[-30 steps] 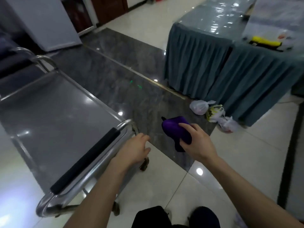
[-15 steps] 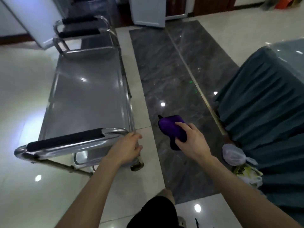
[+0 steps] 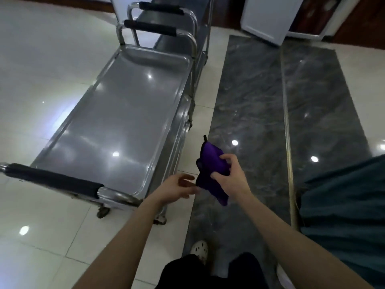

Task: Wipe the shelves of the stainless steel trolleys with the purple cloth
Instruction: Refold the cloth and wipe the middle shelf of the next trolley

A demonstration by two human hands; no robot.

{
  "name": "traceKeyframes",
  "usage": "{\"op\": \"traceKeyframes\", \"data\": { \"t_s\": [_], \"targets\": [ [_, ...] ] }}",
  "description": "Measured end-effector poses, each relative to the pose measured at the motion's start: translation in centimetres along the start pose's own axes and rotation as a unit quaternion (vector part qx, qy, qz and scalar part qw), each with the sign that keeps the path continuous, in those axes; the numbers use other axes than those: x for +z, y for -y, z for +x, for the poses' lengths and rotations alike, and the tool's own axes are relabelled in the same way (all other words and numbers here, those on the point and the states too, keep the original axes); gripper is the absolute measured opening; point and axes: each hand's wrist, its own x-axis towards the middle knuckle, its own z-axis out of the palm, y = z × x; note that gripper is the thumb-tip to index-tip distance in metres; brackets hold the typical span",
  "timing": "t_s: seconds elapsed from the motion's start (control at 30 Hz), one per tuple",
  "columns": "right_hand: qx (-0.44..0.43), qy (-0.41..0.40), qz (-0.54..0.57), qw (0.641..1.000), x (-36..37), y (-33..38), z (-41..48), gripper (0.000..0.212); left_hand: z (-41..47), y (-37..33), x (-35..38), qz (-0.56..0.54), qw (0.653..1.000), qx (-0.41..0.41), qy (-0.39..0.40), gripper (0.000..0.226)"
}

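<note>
The floor (image 3: 41, 59) is glossy pale tile, with a dark marble strip (image 3: 250, 101) split lengthwise by a thin brass line (image 3: 286, 101). On the pale tile stands the near trolley (image 3: 170, 130) on its castors (image 3: 102, 212) (right at the strip's edge); its top shelf (image 3: 125, 113) mirrors ceiling lights. A second trolley (image 3: 203, 21) stands just behind it. A teal-draped table (image 3: 343, 205) stands at the right.

The trolley shelf (image 3: 125, 113) is smooth stainless steel with a satin sheen that mirrors the ceiling lights. Its handle sleeve (image 3: 52, 180) looks matt black and padded. The purple cloth (image 3: 210, 157) is soft, matt fabric. The pale floor tiles (image 3: 41, 69) and the dark veined stone strip (image 3: 250, 101) are polished and glossy.
</note>
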Motion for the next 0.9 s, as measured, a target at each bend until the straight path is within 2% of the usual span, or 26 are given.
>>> {"op": "traceKeyframes", "data": {
  "t_s": [0.13, 0.23, 0.33, 0.43, 0.53, 0.63, 0.7, 0.73, 0.8, 0.83, 0.9],
  "targets": [
    [0.025, 0.087, 0.096, 0.991, -0.2, 1.1, 6.2, 0.105, 2.4, -1.5, 1.0, -0.136, 0.989, -0.01, -0.055, 0.063],
    [0.056, 0.178, 0.132, 0.974, 0.4, 1.4, 10.7, 0.12, 4.4, -2.4, 1.6, -0.27, 0.955, -0.02, -0.118, 0.073],
    [0.044, 0.268, 0.12, 0.955, 0.8, 1.1, 14.7, 0.111, 6.3, -3.6, 3.2, -0.361, 0.91, -0.019, -0.202, 0.065],
    [0.039, 0.356, 0.048, 0.932, 0.4, 0.8, 18.2, 0.097, 7.1, -4.7, 5.6, -0.367, 0.851, -0.044, -0.373, 0.041],
    [0.037, 0.422, -0.015, 0.906, -0.1, 0.0, 20.7, 0.091, 7.0, -6.2, 7.6, -0.337, 0.818, -0.039, -0.465, 0.039],
    [0.06, 0.483, -0.019, 0.873, -0.1, -0.5, 21.9, 0.099, 6.3, -7.2, 9.2, -0.348, 0.786, -0.016, -0.512, 0.054],
    [0.069, 0.537, -0.024, 0.84, 0.2, -0.5, 22.2, 0.088, 5.5, -7.5, 9.8, -0.357, 0.772, -0.013, -0.526, 0.065],
    [0.067, 0.567, -0.035, 0.82, 0.5, -0.4, 22.2, 0.082, 5.0, -7.3, 10.1, -0.358, 0.77, -0.013, -0.528, 0.068],
    [0.039, 0.612, -0.063, 0.788, 1.1, -0.3, 22.2, 0.082, 3.9, -7.0, 10.4, -0.357, 0.772, -0.014, -0.526, 0.071],
    [0.016, 0.62, -0.077, 0.781, 1.5, 0.0, 22.0, 0.083, 3.2, -6.8, 10.5, -0.356, 0.774, -0.017, -0.524, 0.074],
    [-0.035, 0.622, -0.114, 0.774, 2.0, 0.5, 21.2, 0.069, 2.0, -6.1, 10.7, -0.351, 0.781, -0.023, -0.516, 0.076]
  ]
}}
